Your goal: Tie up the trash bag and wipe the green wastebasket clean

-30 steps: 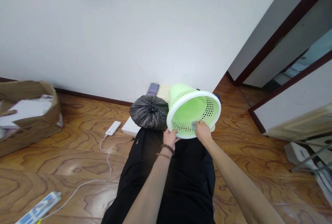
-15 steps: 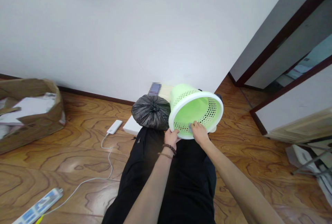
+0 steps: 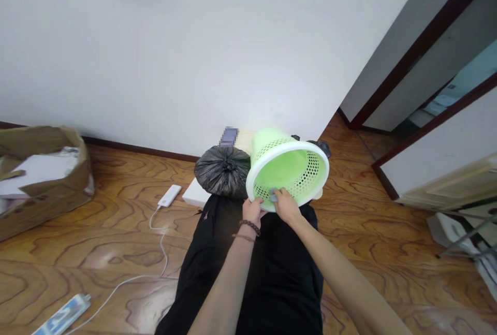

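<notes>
A light green perforated plastic basket (image 3: pixel 289 169) with a white rim lies tipped on its side, mouth toward me, over my black-trousered legs (image 3: pixel 256 267). My left hand (image 3: pixel 253 209), with bead bracelets at the wrist, grips the lower left rim. My right hand (image 3: pixel 284 204) is closed on a small grey cloth or pad (image 3: pixel 273 196), pressing it on the inner lower rim. A tied black rubbish bag (image 3: pixel 223 171) sits just left of the basket.
A white power bank (image 3: pixel 170 195) with its cable lies on the wooden floor, and a power strip (image 3: pixel 62 318) at the lower left. A cardboard box (image 3: pixel 39 179) stands far left. A white flat box (image 3: pixel 196 193) lies under the bag. A doorway (image 3: pixel 427 81) opens at right.
My right hand with the grey pad has slid left along the basket's lower rim, closer to my left hand. The basket has shifted slightly left and down.
</notes>
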Tool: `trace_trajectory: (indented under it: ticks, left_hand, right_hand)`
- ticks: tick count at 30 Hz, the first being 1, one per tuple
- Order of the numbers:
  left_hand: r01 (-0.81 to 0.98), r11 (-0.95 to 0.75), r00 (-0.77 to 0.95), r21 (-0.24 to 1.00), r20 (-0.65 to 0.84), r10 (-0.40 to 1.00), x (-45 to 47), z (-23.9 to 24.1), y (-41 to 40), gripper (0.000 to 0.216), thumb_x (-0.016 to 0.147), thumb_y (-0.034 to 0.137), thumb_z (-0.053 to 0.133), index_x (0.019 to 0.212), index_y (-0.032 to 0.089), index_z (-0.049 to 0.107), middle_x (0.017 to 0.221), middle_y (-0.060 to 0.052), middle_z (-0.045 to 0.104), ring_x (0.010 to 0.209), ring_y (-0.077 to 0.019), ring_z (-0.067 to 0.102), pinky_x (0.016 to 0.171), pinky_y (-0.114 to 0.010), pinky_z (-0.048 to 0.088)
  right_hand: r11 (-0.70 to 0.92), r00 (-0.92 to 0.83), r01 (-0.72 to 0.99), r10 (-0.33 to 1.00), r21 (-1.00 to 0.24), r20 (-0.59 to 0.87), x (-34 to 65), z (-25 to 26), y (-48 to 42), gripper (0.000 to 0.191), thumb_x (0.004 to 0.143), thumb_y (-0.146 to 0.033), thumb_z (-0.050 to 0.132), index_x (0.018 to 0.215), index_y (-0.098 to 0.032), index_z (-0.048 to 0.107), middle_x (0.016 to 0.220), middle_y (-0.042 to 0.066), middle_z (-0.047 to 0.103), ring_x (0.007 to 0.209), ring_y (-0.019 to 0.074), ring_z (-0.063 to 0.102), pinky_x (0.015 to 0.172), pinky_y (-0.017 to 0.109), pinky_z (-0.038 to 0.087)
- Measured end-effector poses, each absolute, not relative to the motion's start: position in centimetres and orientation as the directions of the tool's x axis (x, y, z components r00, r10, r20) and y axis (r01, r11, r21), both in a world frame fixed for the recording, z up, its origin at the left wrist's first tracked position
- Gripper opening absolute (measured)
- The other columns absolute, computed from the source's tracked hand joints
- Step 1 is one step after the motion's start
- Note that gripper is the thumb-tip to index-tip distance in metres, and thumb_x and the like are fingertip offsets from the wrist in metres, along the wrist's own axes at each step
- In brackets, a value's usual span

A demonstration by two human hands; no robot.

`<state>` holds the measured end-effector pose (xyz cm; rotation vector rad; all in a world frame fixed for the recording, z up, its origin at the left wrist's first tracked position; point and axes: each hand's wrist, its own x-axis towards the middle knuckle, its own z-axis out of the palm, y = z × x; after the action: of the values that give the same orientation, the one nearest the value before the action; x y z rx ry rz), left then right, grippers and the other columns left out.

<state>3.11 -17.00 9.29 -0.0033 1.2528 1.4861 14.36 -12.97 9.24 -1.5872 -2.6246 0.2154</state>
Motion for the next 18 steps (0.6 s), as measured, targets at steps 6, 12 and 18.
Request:
trace_trajectory:
  ticks: [6, 12, 18]
  left_hand:
    - [-0.759, 0.192, -0.313, 0.622, -0.607, 0.731, 3.4, 9.3, -16.9, 0.028, 0.065, 0.002, 0.055, 0.091, 0.008, 0.058, 0.079, -0.012, 0.066, 0.067, -0.0199, 0.065, 0.064, -0.037, 0.054]
    - [-0.767, 0.212, -0.294, 0.606, -0.625, 0.723, 3.0, 9.0, -17.2, 0.036, 0.069, 0.005, 0.055, 0.105, 0.007, 0.055, 0.078, -0.012, 0.066, 0.063, -0.0217, 0.065, 0.063, -0.042, 0.054]
    - [-0.687, 0.249, -0.317, 0.683, -0.590, 0.742, 3.2, 10.7, -16.6, 0.039, 0.075, 0.029, 0.062, 0.110, 0.014, 0.054, 0.093, -0.015, 0.065, 0.078, -0.0239, 0.066, 0.064, -0.040, 0.054]
  right_hand:
    - [0.489, -0.485, 0.871, 0.871, -0.040, 0.076, 15.1, 10.0, -12.6, 0.031, 0.083, -0.011, 0.040, 0.110, -0.020, 0.054, 0.102, 0.009, 0.053, 0.097, 0.0208, 0.045, 0.082, 0.031, 0.035]
    - [0.487, -0.483, 0.873, 0.871, -0.035, 0.087, 14.5, 10.0, -13.1, 0.031, 0.082, -0.009, 0.039, 0.106, -0.017, 0.057, 0.102, 0.010, 0.057, 0.098, 0.0210, 0.046, 0.083, 0.031, 0.034]
    - [0.523, -0.522, 0.852, 0.851, -0.001, 0.053, 14.5, 11.9, -12.1, 0.027, 0.078, -0.008, 0.044, 0.098, -0.013, 0.060, 0.099, 0.012, 0.060, 0.095, 0.0223, 0.050, 0.081, 0.033, 0.034]
